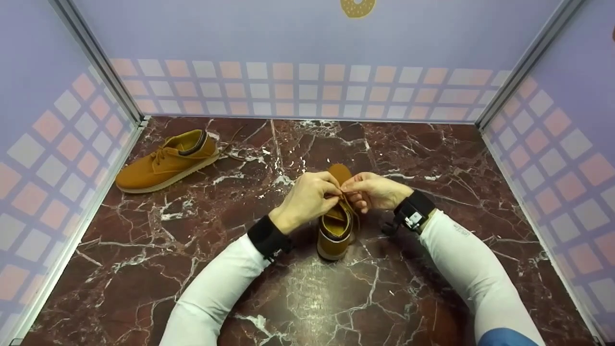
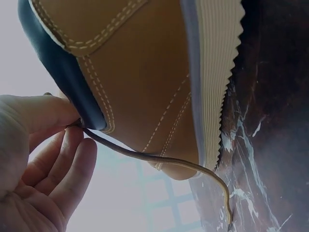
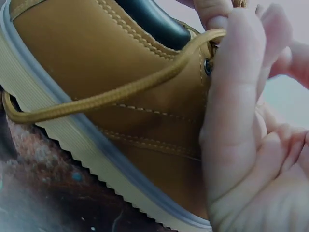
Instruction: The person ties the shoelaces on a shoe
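Note:
A tan lace-up shoe (image 1: 331, 247) stands upright with its toe pointing away and its heel nearest me. Both hands meet over its lacing. My left hand (image 1: 311, 196) pinches the shoelace between thumb and fingers at the top of the shoe; in the left wrist view the shoelace (image 2: 159, 158) hangs from there along the side to the floor. From the other side, my right hand (image 1: 372, 190) pinches the lacing by the top eyelet, its fingertips close to the left ones. In the right wrist view a loose lace end (image 3: 120, 94) runs across the dark-collared side. Fingers hide the knot area.
A second tan shoe (image 1: 163, 170), laced in a bow, stands at the far left, toe toward the left. A thin dark lace (image 1: 235, 144) lies behind its heel. Purple checkered walls (image 1: 307, 86) enclose the reddish-brown marbled surface (image 1: 168, 269) at the back and sides.

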Available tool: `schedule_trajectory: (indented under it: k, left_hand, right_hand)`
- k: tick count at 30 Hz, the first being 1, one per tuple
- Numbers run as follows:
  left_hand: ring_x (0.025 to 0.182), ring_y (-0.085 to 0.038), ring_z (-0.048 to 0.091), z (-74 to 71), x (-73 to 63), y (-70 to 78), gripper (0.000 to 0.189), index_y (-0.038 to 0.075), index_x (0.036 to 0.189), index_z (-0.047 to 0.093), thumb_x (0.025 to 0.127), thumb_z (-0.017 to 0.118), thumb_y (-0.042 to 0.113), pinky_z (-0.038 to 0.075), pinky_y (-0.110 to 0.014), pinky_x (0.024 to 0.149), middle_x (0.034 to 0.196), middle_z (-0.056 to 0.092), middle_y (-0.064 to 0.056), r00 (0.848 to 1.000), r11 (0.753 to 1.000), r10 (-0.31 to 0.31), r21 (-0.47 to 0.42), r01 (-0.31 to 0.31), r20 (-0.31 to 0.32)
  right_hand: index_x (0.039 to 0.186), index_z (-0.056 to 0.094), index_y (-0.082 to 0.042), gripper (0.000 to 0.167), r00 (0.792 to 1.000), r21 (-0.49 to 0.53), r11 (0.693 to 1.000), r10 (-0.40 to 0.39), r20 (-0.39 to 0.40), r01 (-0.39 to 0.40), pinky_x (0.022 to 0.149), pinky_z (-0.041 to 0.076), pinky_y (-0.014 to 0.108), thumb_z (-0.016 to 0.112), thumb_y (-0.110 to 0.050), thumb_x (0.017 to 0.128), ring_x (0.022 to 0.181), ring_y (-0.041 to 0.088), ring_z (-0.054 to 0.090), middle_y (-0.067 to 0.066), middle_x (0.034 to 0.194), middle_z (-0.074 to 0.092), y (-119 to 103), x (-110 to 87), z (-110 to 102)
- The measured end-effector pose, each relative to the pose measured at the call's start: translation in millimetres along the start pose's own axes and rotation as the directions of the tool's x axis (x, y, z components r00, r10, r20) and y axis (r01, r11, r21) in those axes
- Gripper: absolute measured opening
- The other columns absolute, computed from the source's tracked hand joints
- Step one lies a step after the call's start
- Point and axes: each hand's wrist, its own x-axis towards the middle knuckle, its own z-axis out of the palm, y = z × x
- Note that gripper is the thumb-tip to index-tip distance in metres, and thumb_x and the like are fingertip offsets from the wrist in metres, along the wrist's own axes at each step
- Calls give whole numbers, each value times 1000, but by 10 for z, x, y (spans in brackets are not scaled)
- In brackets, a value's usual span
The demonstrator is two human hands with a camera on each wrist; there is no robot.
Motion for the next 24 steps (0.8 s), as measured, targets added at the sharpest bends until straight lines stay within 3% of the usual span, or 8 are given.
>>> schedule_trajectory:
  k: [3, 10, 16, 20, 24]
  left_hand:
    - [93, -28, 82, 2, 0, -17, 7, 4, 96, 89, 91, 86, 0, 70, -36, 87, 104, 85, -11, 1000, 1000, 25, 3, -25, -19]
    - [97, -28, 84, 23, 18, -62, 7, 3, 98, 88, 92, 84, 2, 70, -38, 93, 106, 87, -11, 998, 997, -39, -67, 36, -50]
    - [95, -28, 85, 8, 9, -92, 9, 3, 100, 88, 92, 83, 2, 70, -37, 88, 105, 88, -13, 994, 988, -90, -132, 82, -58]
    - [96, -28, 85, -11, -3, -116, 10, 3, 102, 88, 92, 84, 4, 71, -38, 89, 106, 88, -14, 993, 981, -113, -162, 106, -35]
    - [92, -30, 85, -40, -7, -142, 11, 3, 103, 88, 92, 86, 6, 71, -43, 87, 104, 88, -15, 984, 960, -180, -220, 173, -12]
  right_hand:
    - [102, 74, -10, 25, 999, -1, 1000, -11, -33, 11, 49, 48, 20, 53, -13, 114, 49, 3, 47, -9, 64, 52, 6, 31, 43]
    - [98, 69, -12, 23, 982, -17, 998, -59, -180, 57, 48, 48, 22, 50, -18, 109, 47, 5, 43, -9, 62, 46, 31, 47, 162]
    - [109, 68, -10, 25, 980, -99, 990, -113, -165, 98, 53, 49, 25, 47, -21, 114, 51, 10, 44, -5, 67, 48, 38, -2, 188]
    - [111, 69, -10, 26, 970, -232, 961, -187, -152, 149, 53, 50, 24, 46, -20, 118, 54, 10, 46, -5, 68, 48, 44, -21, 180]
    - [111, 65, -10, 28, 956, -358, 917, -246, -158, 176, 52, 50, 24, 41, -21, 121, 54, 10, 44, -5, 68, 43, 45, -54, 188]
